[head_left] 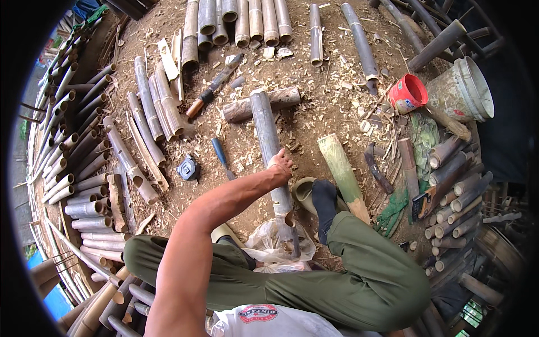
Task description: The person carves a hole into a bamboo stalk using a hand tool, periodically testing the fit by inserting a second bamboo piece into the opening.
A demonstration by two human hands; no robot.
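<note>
My left hand (280, 164) is closed around the middle of a grey bamboo pole (265, 124), with its fingers showing on the pole's right side. The pole's far end rests across a short log (238, 110). A notch is cut near its close end, which lies over a crumpled clear plastic bag (264, 241) between my legs. Left of the pole lie a blue-handled chisel (219, 150) and a tape measure (188, 168). Farther off is a large knife (209, 93) with a wooden handle. My right hand is out of view.
Bamboo lengths (147, 101) lie at the left and far side. A pale green bamboo piece (342, 171), a curved dark tool (377, 168) and a handsaw (431, 196) are at right. Beyond stand a red bucket (405, 96) and a whitish bucket (453, 92). Wood chips litter the dirt.
</note>
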